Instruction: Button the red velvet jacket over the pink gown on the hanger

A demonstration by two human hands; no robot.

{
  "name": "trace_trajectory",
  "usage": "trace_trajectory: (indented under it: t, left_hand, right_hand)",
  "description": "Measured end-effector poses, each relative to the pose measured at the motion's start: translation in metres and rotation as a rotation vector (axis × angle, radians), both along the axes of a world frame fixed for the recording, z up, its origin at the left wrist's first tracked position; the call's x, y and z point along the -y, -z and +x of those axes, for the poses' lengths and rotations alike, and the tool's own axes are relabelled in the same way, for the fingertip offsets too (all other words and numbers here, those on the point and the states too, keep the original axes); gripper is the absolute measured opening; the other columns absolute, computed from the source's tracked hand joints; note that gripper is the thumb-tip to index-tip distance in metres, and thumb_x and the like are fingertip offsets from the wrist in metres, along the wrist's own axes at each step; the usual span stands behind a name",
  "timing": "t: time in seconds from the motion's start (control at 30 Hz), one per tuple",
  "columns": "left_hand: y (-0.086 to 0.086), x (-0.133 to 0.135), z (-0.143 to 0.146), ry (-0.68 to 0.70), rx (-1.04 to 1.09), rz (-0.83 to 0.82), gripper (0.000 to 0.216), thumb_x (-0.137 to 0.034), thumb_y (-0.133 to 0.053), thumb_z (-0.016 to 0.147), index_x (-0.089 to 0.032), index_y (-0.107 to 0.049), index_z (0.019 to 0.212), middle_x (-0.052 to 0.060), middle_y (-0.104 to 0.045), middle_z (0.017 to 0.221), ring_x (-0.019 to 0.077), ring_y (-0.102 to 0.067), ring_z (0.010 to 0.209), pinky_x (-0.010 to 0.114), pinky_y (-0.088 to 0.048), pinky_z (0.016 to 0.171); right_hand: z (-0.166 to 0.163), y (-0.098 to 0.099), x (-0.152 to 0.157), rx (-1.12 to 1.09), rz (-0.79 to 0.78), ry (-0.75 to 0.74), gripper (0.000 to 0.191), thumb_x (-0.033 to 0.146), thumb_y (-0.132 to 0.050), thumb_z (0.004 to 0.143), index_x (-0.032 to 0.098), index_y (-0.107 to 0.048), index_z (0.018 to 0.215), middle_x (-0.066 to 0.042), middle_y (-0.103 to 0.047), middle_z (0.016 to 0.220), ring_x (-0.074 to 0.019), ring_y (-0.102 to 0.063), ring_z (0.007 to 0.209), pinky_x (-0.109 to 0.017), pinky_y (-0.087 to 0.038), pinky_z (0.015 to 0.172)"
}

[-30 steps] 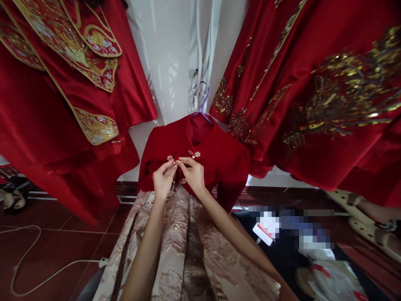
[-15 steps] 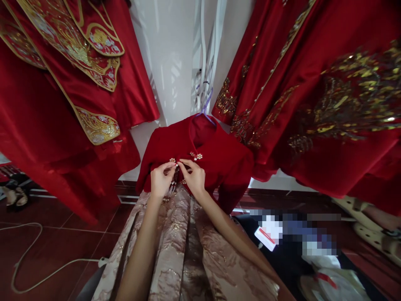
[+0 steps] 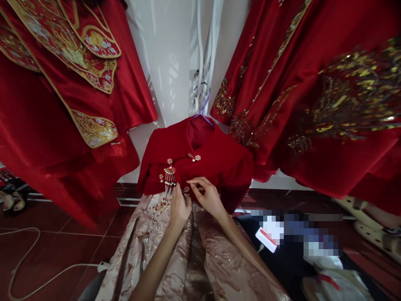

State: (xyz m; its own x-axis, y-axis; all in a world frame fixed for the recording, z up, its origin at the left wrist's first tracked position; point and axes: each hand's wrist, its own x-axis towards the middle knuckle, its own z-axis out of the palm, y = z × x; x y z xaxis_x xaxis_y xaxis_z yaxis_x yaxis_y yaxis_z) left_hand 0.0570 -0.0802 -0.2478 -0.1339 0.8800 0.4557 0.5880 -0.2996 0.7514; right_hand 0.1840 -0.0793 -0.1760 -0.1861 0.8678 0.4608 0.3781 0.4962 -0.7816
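A red long-sleeved jacket (image 3: pixel 228 163) hangs in the middle on a purple hanger (image 3: pixel 205 104). Pearl and gold flower buttons (image 3: pixel 194 157) sit at its neckline, and a beaded tassel ornament (image 3: pixel 169 171) hangs on its left front. My left hand (image 3: pixel 181 209) is at the lower front of the jacket, fingers stretched upward, thumb apart. Just right of it, my right hand (image 3: pixel 209 200) hovers over the front with curved fingers and a gap between thumb and forefinger. Between the hands lies a small flower button (image 3: pixel 186 190). A pale pink-gold brocade skirt (image 3: pixel 169 255) spreads below.
Red embroidered garments (image 3: pixel 94 127) hang at left, and red sequinned ones (image 3: pixel 347 100) at right. A white cable (image 3: pixel 53 276) runs over the tiled floor. At lower right, a white and red box (image 3: pixel 267 239) rests on a dark surface, near pale clogs (image 3: pixel 372 234).
Both hands have moved down and right from the ornament's upper button, letting go of it. The tassel ornament now shows fully. The hanging garments stay put.
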Motion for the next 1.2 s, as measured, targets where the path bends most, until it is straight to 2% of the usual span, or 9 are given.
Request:
trace_trajectory:
  t: [0.1,0.17,0.3,0.37,0.5,0.63,0.83,0.97,1.2]
  left_hand:
    - [0.003,-0.004,-0.003,0.068,0.026,-0.019,0.069,-0.020,-0.049,0.077,-0.011,-0.024,0.140,0.020,-0.039,0.139,0.0310,-0.032,0.134,0.048,-0.031,0.108]
    - [0.001,-0.005,-0.007,0.088,0.035,-0.030,0.074,-0.020,-0.050,0.076,-0.012,-0.018,0.143,0.019,-0.044,0.136,0.0306,-0.038,0.132,0.046,-0.035,0.106]
    - [-0.005,-0.002,-0.012,0.087,0.083,-0.127,0.077,-0.024,-0.049,0.080,-0.012,-0.011,0.146,0.013,-0.067,0.098,0.0269,-0.066,0.089,0.038,-0.051,0.080]
    - [-0.009,-0.001,-0.013,0.069,0.133,-0.137,0.080,-0.024,-0.050,0.080,-0.011,-0.007,0.147,0.008,-0.069,0.084,0.0228,-0.067,0.071,0.034,-0.052,0.070]
    - [-0.017,-0.001,-0.018,0.007,0.214,-0.141,0.087,-0.021,-0.051,0.078,-0.010,0.002,0.146,0.002,-0.067,0.076,0.0181,-0.065,0.062,0.028,-0.052,0.062]
    - [-0.024,0.002,-0.022,0.064,0.424,-0.204,0.083,-0.025,-0.046,0.083,-0.016,0.008,0.146,-0.001,-0.065,0.073,0.0119,-0.058,0.044,0.024,-0.050,0.047]
    - [-0.028,-0.001,-0.038,0.069,0.559,-0.148,0.080,-0.031,-0.048,0.085,-0.021,0.003,0.146,0.000,-0.064,0.079,0.0089,-0.056,0.042,0.021,-0.051,0.044]
    - [-0.029,-0.008,-0.064,-0.021,0.563,-0.089,0.074,-0.030,-0.051,0.083,-0.021,-0.011,0.144,-0.001,-0.062,0.078,0.0062,-0.052,0.043,0.017,-0.047,0.042]
    - [-0.032,-0.023,-0.093,-0.085,0.478,0.020,0.091,-0.026,-0.063,0.075,-0.022,-0.007,0.147,0.005,-0.062,0.096,0.0109,-0.064,0.075,0.023,-0.055,0.070]
  right_hand:
    - [-0.004,0.004,-0.003,0.027,-0.011,-0.019,0.024,0.024,-0.048,0.087,0.022,-0.066,0.104,-0.005,-0.064,0.097,-0.0129,-0.064,0.084,-0.024,-0.056,0.073]
    - [-0.007,0.010,-0.005,0.036,-0.016,-0.031,0.025,0.022,-0.049,0.086,0.022,-0.065,0.106,-0.005,-0.063,0.100,-0.0138,-0.064,0.088,-0.025,-0.056,0.074]
    - [-0.011,0.028,-0.009,0.077,0.006,0.013,0.032,0.020,-0.048,0.085,0.021,-0.059,0.115,-0.009,-0.059,0.111,-0.0183,-0.059,0.104,-0.032,-0.055,0.083]
    - [-0.013,0.035,-0.010,0.103,0.011,0.062,0.035,0.019,-0.049,0.084,0.019,-0.056,0.119,-0.011,-0.057,0.113,-0.0204,-0.058,0.106,-0.036,-0.054,0.087]
    - [-0.015,0.042,-0.012,0.119,-0.010,0.073,0.036,0.019,-0.050,0.083,0.016,-0.054,0.119,-0.013,-0.056,0.112,-0.0208,-0.059,0.101,-0.039,-0.053,0.088]
    - [-0.016,0.044,-0.012,0.112,-0.006,0.048,0.036,0.019,-0.051,0.082,0.018,-0.054,0.118,-0.012,-0.056,0.112,-0.0209,-0.058,0.105,-0.037,-0.053,0.088]
    - [-0.015,0.047,-0.014,0.113,-0.003,0.059,0.038,0.019,-0.051,0.082,0.018,-0.053,0.120,-0.012,-0.055,0.115,-0.0215,-0.056,0.108,-0.039,-0.051,0.091]
    - [-0.014,0.052,-0.017,0.111,-0.014,0.065,0.038,0.019,-0.052,0.082,0.020,-0.053,0.120,-0.011,-0.055,0.114,-0.0215,-0.056,0.106,-0.040,-0.051,0.091]
    - [-0.019,0.058,-0.017,0.078,-0.032,0.075,0.044,0.021,-0.054,0.081,0.015,-0.049,0.123,-0.013,-0.057,0.114,-0.0221,-0.057,0.106,-0.041,-0.048,0.094]
